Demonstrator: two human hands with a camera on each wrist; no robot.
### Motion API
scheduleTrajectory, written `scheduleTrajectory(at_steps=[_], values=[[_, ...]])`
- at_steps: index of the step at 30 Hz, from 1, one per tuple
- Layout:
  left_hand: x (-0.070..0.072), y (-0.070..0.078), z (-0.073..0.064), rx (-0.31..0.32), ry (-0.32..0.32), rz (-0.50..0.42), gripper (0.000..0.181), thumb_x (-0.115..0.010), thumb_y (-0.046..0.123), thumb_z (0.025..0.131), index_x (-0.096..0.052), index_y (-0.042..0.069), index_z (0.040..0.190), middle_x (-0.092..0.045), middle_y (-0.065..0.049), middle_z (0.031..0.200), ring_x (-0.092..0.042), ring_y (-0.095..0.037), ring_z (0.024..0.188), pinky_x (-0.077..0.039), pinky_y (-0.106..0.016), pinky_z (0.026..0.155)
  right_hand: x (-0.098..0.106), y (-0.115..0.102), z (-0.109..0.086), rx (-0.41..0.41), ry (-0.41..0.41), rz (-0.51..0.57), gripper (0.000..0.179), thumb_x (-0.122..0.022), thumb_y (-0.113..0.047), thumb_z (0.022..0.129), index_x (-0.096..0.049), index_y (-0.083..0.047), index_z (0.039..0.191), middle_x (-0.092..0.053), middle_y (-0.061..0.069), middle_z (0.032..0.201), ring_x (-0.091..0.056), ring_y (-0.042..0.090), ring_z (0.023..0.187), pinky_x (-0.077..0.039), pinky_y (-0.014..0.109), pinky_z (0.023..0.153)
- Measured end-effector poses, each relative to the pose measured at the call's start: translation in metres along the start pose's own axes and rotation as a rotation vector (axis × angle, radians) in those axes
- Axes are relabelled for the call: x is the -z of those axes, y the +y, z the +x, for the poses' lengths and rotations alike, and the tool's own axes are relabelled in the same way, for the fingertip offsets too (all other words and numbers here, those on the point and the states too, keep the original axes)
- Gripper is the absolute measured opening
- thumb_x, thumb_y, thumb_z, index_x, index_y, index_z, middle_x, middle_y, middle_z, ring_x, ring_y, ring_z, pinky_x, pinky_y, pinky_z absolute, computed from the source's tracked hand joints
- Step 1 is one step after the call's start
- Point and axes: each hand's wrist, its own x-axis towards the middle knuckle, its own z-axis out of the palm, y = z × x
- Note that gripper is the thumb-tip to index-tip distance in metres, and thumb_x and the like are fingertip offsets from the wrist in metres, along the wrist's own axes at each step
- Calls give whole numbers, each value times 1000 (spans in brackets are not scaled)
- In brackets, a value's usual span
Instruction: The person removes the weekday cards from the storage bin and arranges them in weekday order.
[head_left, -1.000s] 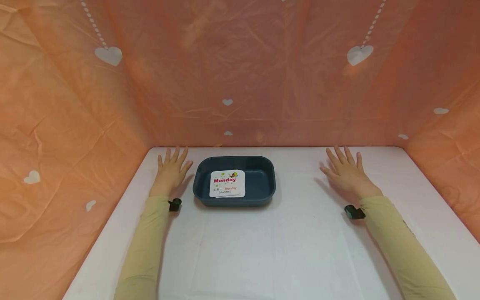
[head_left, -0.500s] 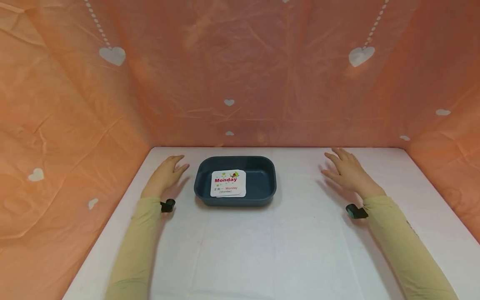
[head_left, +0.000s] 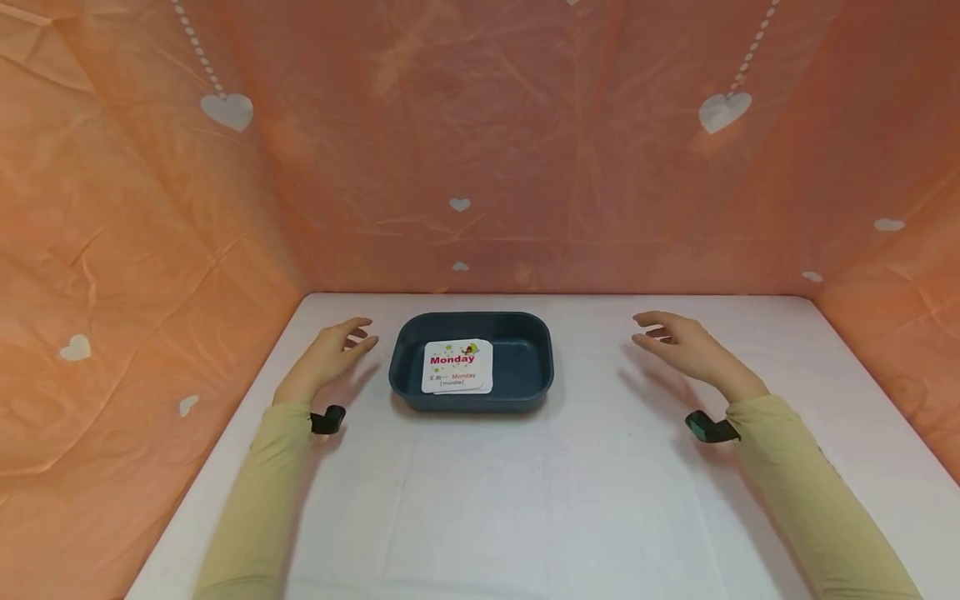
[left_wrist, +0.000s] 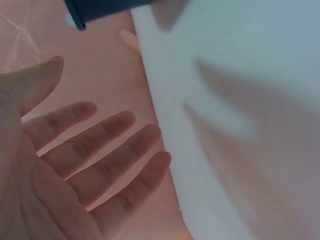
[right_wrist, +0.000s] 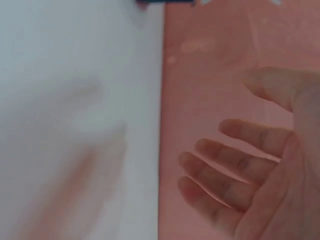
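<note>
A dark blue-grey rectangular tray [head_left: 525, 402] sits on the white tabletop, left of centre in the head view. In its left half lies a small stack of white cards [head_left: 458, 367], the top one printed "Monday" with a little picture. My left hand [head_left: 328, 354] hovers left of the tray, fingers loosely bent and holding nothing. On the right, well away from the tray, my right hand [head_left: 686, 346] is raised in a similar pose, its palm turned inward. Both wrist views show bare palms with the fingers apart; a corner of the tray [left_wrist: 107, 11] shows at the top of the left one.
White cloth [head_left: 480, 500] covers the table. Orange sheeting [head_left: 480, 150] with white hearts rises behind it and at both sides. A small black wrist camera [head_left: 327, 419] is strapped to the left wrist, another black camera [head_left: 711, 427] to the right.
Both hands were spread flat, palms down, at the far part of the table. They have lifted, turned palms inward and bent their fingers; the left has shifted slightly left. Tray and cards stay put.
</note>
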Motion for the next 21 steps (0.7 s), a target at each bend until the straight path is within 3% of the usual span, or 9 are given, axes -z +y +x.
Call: scheduleTrajectory(at_steps=[6, 12, 21], values=[[0, 10, -6, -34, 27, -72, 48, -55, 29, 98, -46, 2, 137, -57, -24, 122, -59, -40, 104, -45, -53, 88, 4, -18, 0, -27, -16, 163, 49, -53, -35, 98, -47, -6, 137, -54, 16, 132, -57, 34, 112, -43, 48, 92], [-1, 23, -11, -15, -8, -206, 47, -56, 25, 98, -47, -1, 136, -57, -25, 120, -64, -36, 95, -52, -45, 80, 4, -32, -1, 14, -79, 365, 48, -52, -28, 100, -42, -4, 140, -51, 16, 134, -58, 26, 113, -46, 32, 92], [-4, 34, -8, 18, -32, -292, 53, -58, 26, 97, -44, -7, 136, -58, -27, 120, -67, -32, 89, -53, -41, 78, -2, -50, 7, 29, -105, 522, 46, -52, -21, 100, -42, 2, 138, -51, 21, 131, -55, 38, 114, -48, 35, 89]])
